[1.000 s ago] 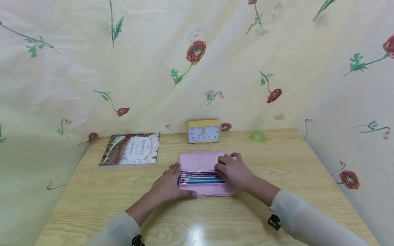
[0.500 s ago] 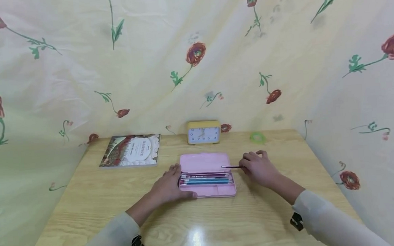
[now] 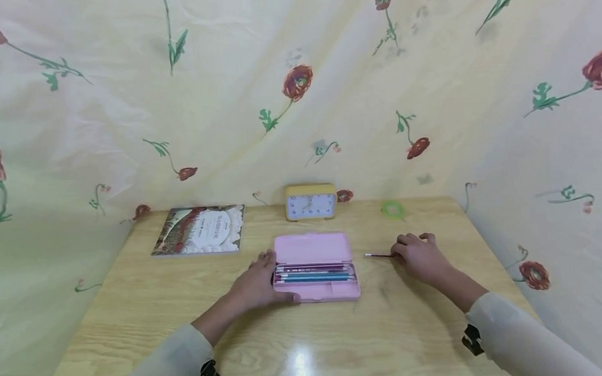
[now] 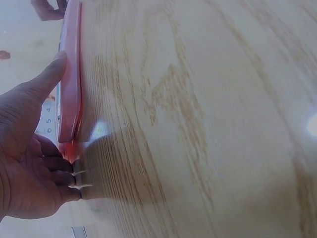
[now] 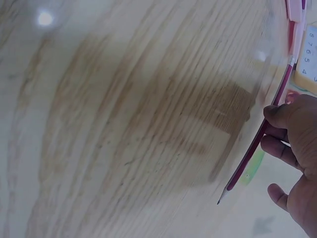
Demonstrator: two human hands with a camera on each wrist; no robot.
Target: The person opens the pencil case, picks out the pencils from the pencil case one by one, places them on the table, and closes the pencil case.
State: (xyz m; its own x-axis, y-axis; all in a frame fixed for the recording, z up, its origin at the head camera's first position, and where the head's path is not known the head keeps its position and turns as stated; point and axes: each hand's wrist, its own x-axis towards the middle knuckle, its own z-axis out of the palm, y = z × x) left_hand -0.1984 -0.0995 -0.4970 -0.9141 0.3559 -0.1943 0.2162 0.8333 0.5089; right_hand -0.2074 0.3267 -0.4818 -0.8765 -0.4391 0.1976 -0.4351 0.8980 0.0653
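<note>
A pink pencil case (image 3: pixel 312 250) lies on the table with its lid folded back, and several pencils (image 3: pixel 315 278) lie side by side in it. My left hand (image 3: pixel 258 285) holds the case at its left end, thumb along the front edge and fingers round the side. In the left wrist view that thumb (image 4: pixel 52 74) presses the front wall. To the right of the case, my right hand (image 3: pixel 421 260) pinches a dark red pencil (image 5: pixel 252 141) between thumb and fingers. Its sharpened tip points down near the table in the right wrist view; the other end points towards the case.
Behind the case stands a yellow alarm clock (image 3: pixel 310 202). A booklet (image 3: pixel 199 230) lies at the back left, and a green ring-shaped roll (image 3: pixel 393 209) at the back right. Flowered cloth (image 3: pixel 232 99) hangs behind and beside the wooden table (image 3: pixel 260 360).
My right hand has taken the dark red pencil out of the case and carried it to the right, lower over the table. The left hand and the case have stayed put.
</note>
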